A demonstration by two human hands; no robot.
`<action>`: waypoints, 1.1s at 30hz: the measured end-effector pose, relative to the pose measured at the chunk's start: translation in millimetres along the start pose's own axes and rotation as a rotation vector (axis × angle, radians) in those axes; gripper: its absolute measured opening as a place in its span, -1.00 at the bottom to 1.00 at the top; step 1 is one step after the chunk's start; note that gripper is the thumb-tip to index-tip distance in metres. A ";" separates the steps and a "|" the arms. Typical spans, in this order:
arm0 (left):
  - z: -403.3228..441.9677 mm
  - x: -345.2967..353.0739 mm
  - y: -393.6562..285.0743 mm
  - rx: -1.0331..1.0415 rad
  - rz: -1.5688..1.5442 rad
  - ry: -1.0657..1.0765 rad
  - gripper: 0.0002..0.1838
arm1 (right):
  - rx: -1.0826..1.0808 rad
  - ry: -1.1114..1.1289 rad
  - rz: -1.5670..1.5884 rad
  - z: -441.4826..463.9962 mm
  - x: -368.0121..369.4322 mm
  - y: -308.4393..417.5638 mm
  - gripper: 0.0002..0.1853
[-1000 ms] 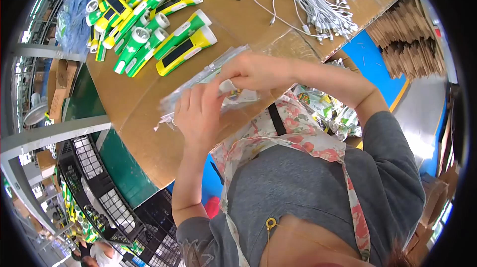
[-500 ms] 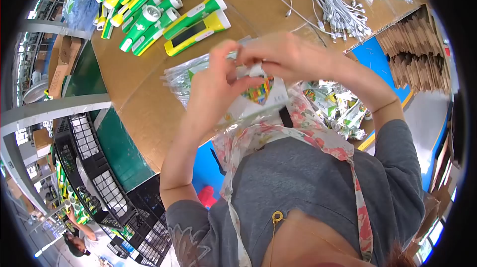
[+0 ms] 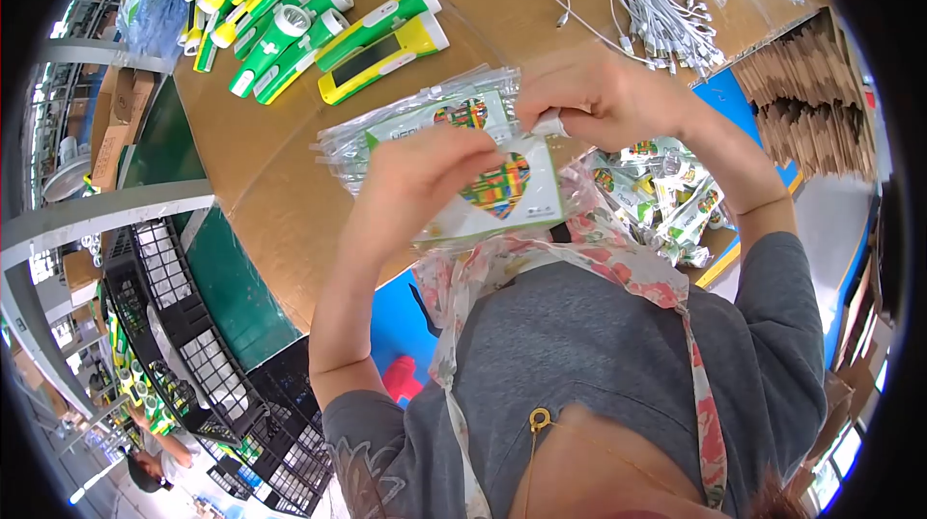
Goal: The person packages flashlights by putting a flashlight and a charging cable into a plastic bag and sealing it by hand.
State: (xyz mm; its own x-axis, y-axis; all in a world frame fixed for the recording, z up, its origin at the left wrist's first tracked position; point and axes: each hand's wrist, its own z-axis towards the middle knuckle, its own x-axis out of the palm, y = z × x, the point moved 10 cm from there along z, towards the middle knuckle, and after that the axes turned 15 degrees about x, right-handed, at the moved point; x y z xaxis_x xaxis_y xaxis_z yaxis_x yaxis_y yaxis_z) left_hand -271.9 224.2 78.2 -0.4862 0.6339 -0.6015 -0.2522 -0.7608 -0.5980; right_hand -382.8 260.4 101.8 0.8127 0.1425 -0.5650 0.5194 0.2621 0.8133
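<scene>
Clear plastic bags point(image 3: 529, 208) with heart cards point(image 3: 500, 187) inside are in the middle of the frame, over the brown surface point(image 3: 261, 176). The left hand point(image 3: 417, 168) is bent over them, the right hand point(image 3: 610, 99) curled by their edge; I can't tell if either grips. Torches point(image 3: 379, 63) lie upper left.

We identify the card point(image 3: 537, 198) as white with a green edge; its heart point(image 3: 500, 187) bears a mosaic of red, yellow, green and orange. The bags point(image 3: 346, 144) are clear. We list the torches point(image 3: 384, 56) as green and yellow, with white rims and, on some, black panels. The cables point(image 3: 628, 7) are whitish grey; the table point(image 3: 270, 171) is brown. We note a plain grey shirt point(image 3: 560, 336), a white apron point(image 3: 623, 278) patterned with pink-red flowers, and a black crate point(image 3: 189, 316).
</scene>
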 end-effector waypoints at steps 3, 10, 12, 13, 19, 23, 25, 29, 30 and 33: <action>-18.3 -4.3 3.1 -0.195 0.192 0.135 -0.91 | 0.035 -0.109 -0.098 -10.4 -26.5 -14.3 -0.75; -78.0 -50.8 34.8 -0.483 -0.330 -0.525 -0.88 | 0.518 -0.499 -0.865 -51.2 -72.0 -162.8 -0.80; -51.0 -67.2 29.7 -0.194 -0.292 -0.651 -0.86 | 0.523 -0.349 -0.770 -44.4 -61.2 -165.2 -0.74; -37.7 -67.0 27.1 -0.124 -0.316 -0.755 -0.86 | 0.346 -0.414 -0.724 -33.4 -57.4 -120.6 -0.77; 30.7 -15.9 56.1 -0.241 -0.219 -0.473 -0.86 | 0.106 -0.316 -0.199 9.1 -17.3 -34.9 -0.82; 17.7 -30.9 67.3 -0.242 -0.747 -0.876 -0.85 | 0.266 0.013 0.755 56.6 31.7 -71.6 -0.71; -1.7 -60.9 65.5 -0.202 -0.524 -1.011 -0.85 | 0.456 0.085 0.675 67.3 48.3 -71.1 -0.73; -50.8 -87.5 69.2 -0.356 -0.161 -0.875 -0.85 | 0.251 -0.043 0.033 99.2 64.8 -58.3 -0.80; -66.2 -102.7 67.1 -0.350 -0.021 -0.877 -0.85 | 0.140 -0.111 -0.165 107.8 66.7 -49.8 -0.81; -93.9 -144.7 49.0 -0.280 0.312 -0.872 -0.84 | 0.028 -0.294 -0.642 147.7 85.7 -53.5 -0.81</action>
State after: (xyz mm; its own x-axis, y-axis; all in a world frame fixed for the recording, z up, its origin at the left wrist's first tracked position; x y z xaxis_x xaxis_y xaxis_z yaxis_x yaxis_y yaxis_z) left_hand -135.3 108.2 86.3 -0.9761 -0.0028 -0.2172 0.1468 -0.7451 -0.6506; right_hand -301.9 117.6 30.3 0.3793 -0.2963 -0.8765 0.9233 0.1828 0.3378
